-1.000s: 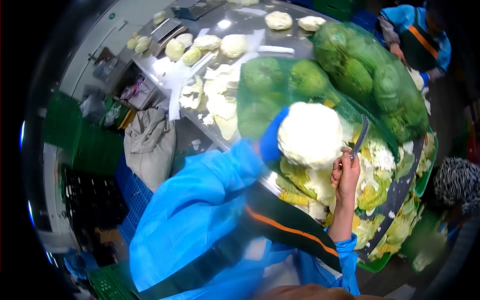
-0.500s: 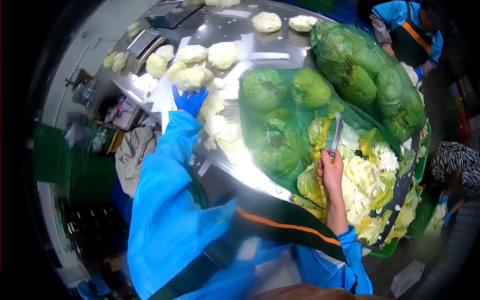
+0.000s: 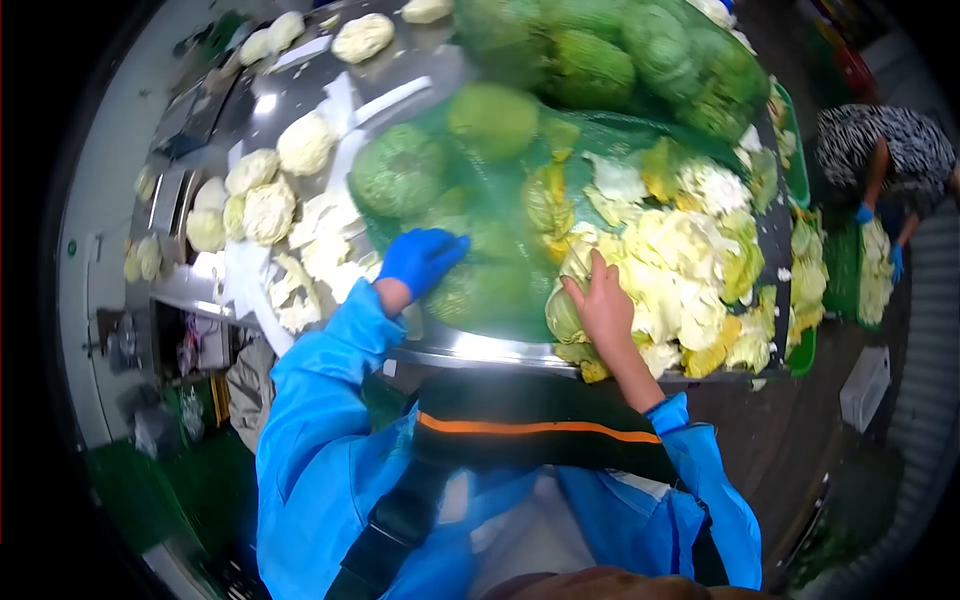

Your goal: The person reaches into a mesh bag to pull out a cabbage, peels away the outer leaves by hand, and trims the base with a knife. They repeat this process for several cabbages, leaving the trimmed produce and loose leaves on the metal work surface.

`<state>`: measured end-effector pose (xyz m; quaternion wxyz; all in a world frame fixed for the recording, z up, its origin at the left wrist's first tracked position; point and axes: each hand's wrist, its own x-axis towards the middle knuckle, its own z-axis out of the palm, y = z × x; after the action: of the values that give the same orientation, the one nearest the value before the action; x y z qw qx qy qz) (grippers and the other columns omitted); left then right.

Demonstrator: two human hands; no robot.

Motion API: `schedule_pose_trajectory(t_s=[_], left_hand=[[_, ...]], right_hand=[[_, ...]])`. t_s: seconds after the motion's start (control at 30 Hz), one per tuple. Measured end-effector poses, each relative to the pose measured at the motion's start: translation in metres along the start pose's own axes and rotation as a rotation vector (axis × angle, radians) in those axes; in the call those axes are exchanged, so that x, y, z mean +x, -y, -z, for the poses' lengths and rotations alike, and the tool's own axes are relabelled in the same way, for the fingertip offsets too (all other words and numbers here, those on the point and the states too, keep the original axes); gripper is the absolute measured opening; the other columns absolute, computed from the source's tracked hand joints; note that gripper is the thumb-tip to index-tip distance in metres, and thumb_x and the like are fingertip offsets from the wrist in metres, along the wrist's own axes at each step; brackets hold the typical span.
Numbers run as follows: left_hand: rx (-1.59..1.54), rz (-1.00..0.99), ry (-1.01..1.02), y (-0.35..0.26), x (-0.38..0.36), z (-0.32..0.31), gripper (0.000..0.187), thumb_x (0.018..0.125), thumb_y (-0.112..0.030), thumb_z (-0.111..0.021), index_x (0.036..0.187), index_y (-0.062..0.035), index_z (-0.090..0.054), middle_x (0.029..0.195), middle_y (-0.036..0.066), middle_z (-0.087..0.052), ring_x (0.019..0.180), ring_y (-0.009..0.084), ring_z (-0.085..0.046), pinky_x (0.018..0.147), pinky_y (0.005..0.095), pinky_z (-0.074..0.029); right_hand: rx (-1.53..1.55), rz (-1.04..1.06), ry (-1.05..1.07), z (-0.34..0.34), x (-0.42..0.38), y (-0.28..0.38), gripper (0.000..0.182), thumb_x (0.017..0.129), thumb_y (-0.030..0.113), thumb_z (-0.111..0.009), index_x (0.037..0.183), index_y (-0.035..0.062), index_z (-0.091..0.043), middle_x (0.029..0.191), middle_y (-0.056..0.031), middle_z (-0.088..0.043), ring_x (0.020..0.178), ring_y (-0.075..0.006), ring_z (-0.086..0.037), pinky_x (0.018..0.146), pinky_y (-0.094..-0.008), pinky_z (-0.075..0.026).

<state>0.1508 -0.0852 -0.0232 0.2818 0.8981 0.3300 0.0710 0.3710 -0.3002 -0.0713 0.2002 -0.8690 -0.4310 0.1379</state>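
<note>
My left hand (image 3: 420, 264), in a blue glove, lies over the near left part of a green net bag (image 3: 497, 250), its fingers stretched to the right. Cabbages (image 3: 398, 170) show through the mesh close to it. My bare right hand (image 3: 606, 305) is at a pale green cabbage (image 3: 566, 308) near the bag's mouth, with thumb and forefinger apart. Its other fingers are hidden. No knife can be made out in it. Right beside this hand spreads a heap of loose cabbage leaves (image 3: 690, 265), pale and yellowed.
Peeled cabbages (image 3: 268, 212) and white scraps sit on the metal table (image 3: 420, 60) at left. A second full net bag (image 3: 670, 60) lies behind. Beyond the right edge stand green crates (image 3: 846, 275) of leaves, a person in a patterned top (image 3: 880, 140) and a pale box (image 3: 865, 388).
My left hand has left the peeled cabbages and moved right onto the net bag. My right hand, which held a knife, has shifted left to the cabbage. My view has turned right.
</note>
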Motion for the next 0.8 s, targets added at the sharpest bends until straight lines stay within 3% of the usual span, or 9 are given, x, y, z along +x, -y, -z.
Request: schedule_pose_trajectory(t_s=[0.23, 0.27, 0.33, 0.37, 0.47, 0.6, 0.63, 0.73, 0.8], left_hand=[[-0.155, 0.119, 0.143, -0.015, 0.007, 0.017, 0.029, 0.087, -0.035, -0.066, 0.085, -0.0063, -0.068, 0.074, 0.017, -0.063, 0.065, 0.0294, -0.062, 0.062, 0.0374, -0.048], [-0.153, 0.123, 0.161, -0.02, 0.005, 0.023, 0.028, 0.087, -0.034, -0.066, 0.085, -0.0061, -0.068, 0.072, 0.017, -0.062, 0.063, 0.0281, -0.059, 0.061, 0.0366, -0.047], [-0.147, 0.141, 0.192, -0.025, 0.001, 0.035, 0.027, 0.087, -0.033, -0.067, 0.084, -0.0058, -0.068, 0.07, 0.016, -0.06, 0.059, 0.0255, -0.055, 0.059, 0.035, -0.046], [-0.15, 0.1, 0.162, -0.029, -0.003, 0.04, 0.028, 0.087, -0.033, -0.068, 0.082, -0.0049, -0.067, 0.066, 0.014, -0.057, 0.056, 0.0223, -0.049, 0.057, 0.0341, -0.044], [-0.075, 0.118, 0.163, -0.052, -0.019, 0.068, 0.03, 0.087, -0.033, -0.068, 0.079, -0.0038, -0.065, 0.064, 0.014, -0.055, 0.055, 0.0211, -0.047, 0.056, 0.0337, -0.043], [-0.112, 0.19, 0.146, -0.064, -0.05, 0.116, 0.03, 0.086, -0.028, -0.069, 0.075, -0.0015, -0.062, 0.059, 0.01, -0.05, 0.056, 0.0125, -0.043, 0.054, 0.0329, -0.04], [-0.061, 0.228, 0.141, -0.057, -0.06, 0.126, 0.029, 0.086, -0.027, -0.07, 0.074, -0.0014, -0.061, 0.059, 0.01, -0.05, 0.057, 0.012, -0.043, 0.054, 0.0322, -0.04], [0.143, 0.386, 0.136, -0.002, -0.097, 0.132, 0.03, 0.084, -0.031, -0.068, 0.075, -0.0036, -0.062, 0.067, 0.014, -0.059, 0.061, 0.0214, -0.055, 0.06, 0.0369, -0.045], [0.37, 0.453, 0.246, 0.076, -0.12, 0.098, 0.03, 0.084, -0.035, -0.066, 0.079, -0.0057, -0.064, 0.073, 0.015, -0.064, 0.068, 0.03, -0.063, 0.066, 0.0411, -0.049]], right_hand=[[-0.325, -0.006, -0.123, 0.005, 0.009, -0.096, 0.053, 0.088, 0.047, -0.058, 0.131, 0.0181, -0.05, 0.095, -0.0177, -0.067, 0.079, -0.0324, -0.067, 0.064, -0.0442, -0.055], [-0.353, -0.183, 0.107, 0.02, 0.013, -0.109, 0.05, 0.088, 0.043, -0.059, 0.131, 0.0204, -0.05, 0.095, -0.0159, -0.067, 0.077, -0.0307, -0.067, 0.06, -0.0433, -0.056], [-0.409, 0.092, -0.303, 0.026, 0.012, -0.159, 0.042, 0.086, 0.033, -0.065, 0.125, 0.0209, -0.056, 0.093, -0.0133, -0.067, 0.07, -0.0302, -0.066, 0.054, -0.0417, -0.055], [-0.474, -0.133, -0.127, 0.046, 0.018, -0.161, 0.039, 0.09, 0.041, -0.059, 0.124, 0.0212, -0.058, 0.095, -0.0114, -0.067, 0.075, -0.0254, -0.065, 0.068, -0.0401, -0.055], [-0.059, -0.285, -0.187, 0.085, 0.037, -0.231, 0.059, 0.093, 0.021, -0.05, 0.148, 0.0287, -0.031, 0.12, -0.0145, -0.055, 0.096, -0.0318, -0.061, 0.08, -0.044, -0.051], [-0.049, -0.222, -0.622, 0.136, 0.084, -0.306, 0.063, 0.09, 0.033, -0.058, 0.144, 0.0082, -0.036, 0.129, -0.0188, -0.057, 0.106, -0.0322, -0.06, 0.09, -0.0412, -0.047], [0.168, -0.409, -0.623, 0.158, 0.087, -0.287, 0.065, 0.089, 0.034, -0.061, 0.14, 0.0016, -0.037, 0.123, -0.0206, -0.059, 0.106, -0.0303, -0.06, 0.089, -0.0391, -0.046], [0.416, -0.165, -0.808, 0.181, 0.087, -0.212, 0.056, 0.091, 0.029, -0.061, 0.135, 0.0014, -0.041, 0.11, -0.0159, -0.062, 0.093, -0.0232, -0.059, 0.082, -0.0354, -0.047], [0.427, -0.238, -0.586, 0.179, 0.068, -0.125, 0.045, 0.092, 0.026, -0.06, 0.13, 0.0046, -0.047, 0.102, -0.013, -0.062, 0.083, -0.0202, -0.058, 0.076, -0.032, -0.047]])
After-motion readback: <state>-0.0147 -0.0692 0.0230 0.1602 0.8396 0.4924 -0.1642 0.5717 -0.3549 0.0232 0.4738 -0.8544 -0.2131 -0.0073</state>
